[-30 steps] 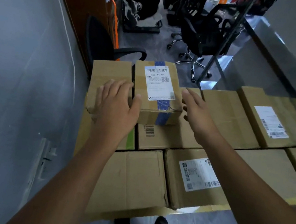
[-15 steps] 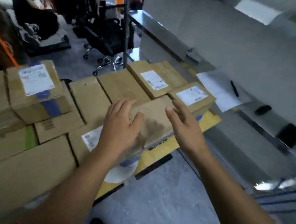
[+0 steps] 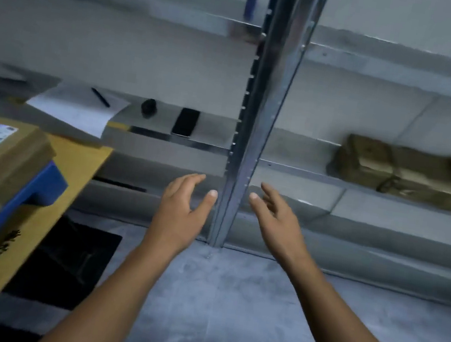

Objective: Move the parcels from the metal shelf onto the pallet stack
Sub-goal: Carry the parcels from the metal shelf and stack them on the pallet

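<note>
Parcel (image 3: 411, 172) on metal shelf (image 3: 320, 174) right of upright post (image 3: 261, 117), pallet stack (image 3: 38, 201) left

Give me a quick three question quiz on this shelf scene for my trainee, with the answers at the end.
1. True or false: the left hand and the right hand hold nothing.
2. The brown parcels on the metal shelf lie: A, left of the upright post; B, right of it; C, on the floor.
3. Fill in: on the white paper lies a black ___.
Key: 1 true; 2 B; 3 pen.
</note>
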### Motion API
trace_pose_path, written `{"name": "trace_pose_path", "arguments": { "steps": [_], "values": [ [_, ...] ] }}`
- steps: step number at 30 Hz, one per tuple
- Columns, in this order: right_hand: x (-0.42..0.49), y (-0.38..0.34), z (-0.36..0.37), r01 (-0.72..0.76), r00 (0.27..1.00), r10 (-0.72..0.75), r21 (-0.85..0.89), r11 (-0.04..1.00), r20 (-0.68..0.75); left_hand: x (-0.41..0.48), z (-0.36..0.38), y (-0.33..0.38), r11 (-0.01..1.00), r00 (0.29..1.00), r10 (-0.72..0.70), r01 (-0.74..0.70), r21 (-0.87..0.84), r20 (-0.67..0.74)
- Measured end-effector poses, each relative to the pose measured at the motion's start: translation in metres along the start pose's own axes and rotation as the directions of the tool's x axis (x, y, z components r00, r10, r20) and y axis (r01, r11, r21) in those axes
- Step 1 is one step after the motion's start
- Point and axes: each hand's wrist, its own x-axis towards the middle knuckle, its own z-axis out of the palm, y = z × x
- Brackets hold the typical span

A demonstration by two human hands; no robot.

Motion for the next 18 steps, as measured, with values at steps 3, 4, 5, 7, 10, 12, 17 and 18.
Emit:
{"name": "trace_pose_path", "arguments": {
  "steps": [3,4,5,7,10,12,17,18],
  "values": [
    [-0.002,0.032,-0.06,-0.062,0.989,0.066,0.037,0.997,-0.135,0.016,0.061,0.036,0.996,0.991,0.077,-0.073,-0.042,0.109],
    [-0.003,0.042,-0.077,-0.081,0.981,0.088,0.052,0.995,-0.172,0.021,0.08,0.046,0.994,0.985,0.096,-0.089,-0.055,0.14],
    [-0.004,0.052,-0.092,-0.096,0.973,0.108,0.065,0.993,-0.206,0.025,0.098,0.056,0.992,0.979,0.112,-0.101,-0.069,0.169],
    [-0.003,0.071,-0.12,-0.13,0.952,0.148,0.083,0.988,-0.269,0.034,0.134,0.071,0.989,0.963,0.137,-0.119,-0.09,0.232],
    [0.005,0.096,-0.158,-0.179,0.914,0.207,0.112,0.977,-0.348,0.052,0.186,0.089,0.984,0.931,0.17,-0.144,-0.104,0.322],
    [0.016,0.113,-0.181,-0.21,0.892,0.237,0.113,0.971,-0.385,0.067,0.221,0.098,0.981,0.917,0.181,-0.144,-0.126,0.355],
    [0.072,0.149,-0.235,-0.259,0.846,0.282,0.113,0.959,-0.452,0.122,0.311,0.113,0.979,0.899,0.166,-0.101,-0.176,0.405],
    [0.086,0.155,-0.244,-0.267,0.839,0.29,0.115,0.957,-0.46,0.136,0.329,0.117,0.98,0.898,0.141,-0.069,-0.185,0.416]
  ]
}}
